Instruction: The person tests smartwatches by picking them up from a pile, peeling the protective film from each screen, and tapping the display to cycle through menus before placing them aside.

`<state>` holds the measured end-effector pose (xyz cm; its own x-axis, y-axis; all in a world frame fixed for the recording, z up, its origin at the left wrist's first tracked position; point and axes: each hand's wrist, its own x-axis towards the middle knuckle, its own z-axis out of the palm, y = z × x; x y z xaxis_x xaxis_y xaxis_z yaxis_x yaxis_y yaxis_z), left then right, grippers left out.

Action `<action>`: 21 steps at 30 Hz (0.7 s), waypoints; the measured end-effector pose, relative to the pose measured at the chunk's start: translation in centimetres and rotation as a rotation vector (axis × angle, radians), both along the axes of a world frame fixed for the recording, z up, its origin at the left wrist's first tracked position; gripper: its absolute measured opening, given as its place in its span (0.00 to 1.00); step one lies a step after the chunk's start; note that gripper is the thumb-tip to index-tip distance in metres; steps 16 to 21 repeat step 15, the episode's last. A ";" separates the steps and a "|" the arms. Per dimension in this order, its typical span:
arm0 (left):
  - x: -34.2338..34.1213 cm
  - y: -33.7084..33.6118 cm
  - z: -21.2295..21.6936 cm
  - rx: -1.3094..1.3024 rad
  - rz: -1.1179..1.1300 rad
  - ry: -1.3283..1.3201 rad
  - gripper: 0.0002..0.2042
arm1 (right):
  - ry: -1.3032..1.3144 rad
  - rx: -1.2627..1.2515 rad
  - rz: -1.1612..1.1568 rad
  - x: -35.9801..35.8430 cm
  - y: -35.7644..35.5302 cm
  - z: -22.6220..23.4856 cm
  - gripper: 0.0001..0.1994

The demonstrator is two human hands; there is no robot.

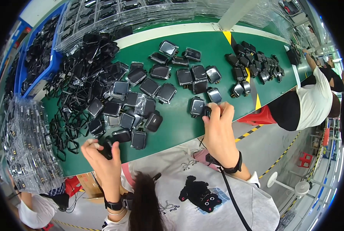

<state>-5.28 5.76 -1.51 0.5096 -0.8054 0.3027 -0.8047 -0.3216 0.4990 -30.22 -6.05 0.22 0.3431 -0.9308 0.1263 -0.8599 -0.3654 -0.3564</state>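
Partly hidden inside the left hand (pixel 102 159), its grip closed, sits a small black part (pixel 107 149) at the green counter's (pixel 179 123) near edge, while the right hand (pixel 219 129) pinches a black watch case (pixel 198 106) beside scattered cases (pixel 141 96) and tangled straps (pixel 70 115).

Green workbench (pixel 202 42), grey floor (pixel 272 150), red stool (pixel 305 158) beyond.

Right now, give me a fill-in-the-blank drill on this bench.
1. The table top is ____ in colour.
2. The right hand holds a small black ____.
3. The crate at the table's left edge is ____ in colour.
4. The stool under the table is ____.

Missing words: green; watch case; blue; red
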 end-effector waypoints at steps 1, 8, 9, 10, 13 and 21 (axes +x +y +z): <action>0.1 -0.1 -0.6 0.006 0.007 -0.002 0.17 | -0.002 0.006 0.007 0.1 0.0 -0.2 0.20; 0.8 0.0 -1.5 -0.136 -0.049 -0.083 0.15 | -0.258 -0.028 0.005 1.5 -0.9 0.4 0.21; 0.5 -1.2 -0.3 -0.083 -0.077 -0.169 0.17 | -0.252 -0.022 0.012 2.1 -1.3 0.9 0.21; 0.1 -2.2 0.2 -0.012 -0.113 -0.192 0.16 | -0.142 0.014 0.052 2.6 -1.8 1.3 0.20; -1.0 -2.8 -0.5 0.078 -0.147 -0.184 0.16 | 0.008 0.034 0.097 4.1 -2.5 0.3 0.18; -1.2 -1.8 -1.2 0.054 -0.120 -0.128 0.15 | -0.027 0.015 0.102 4.3 -2.3 -0.1 0.19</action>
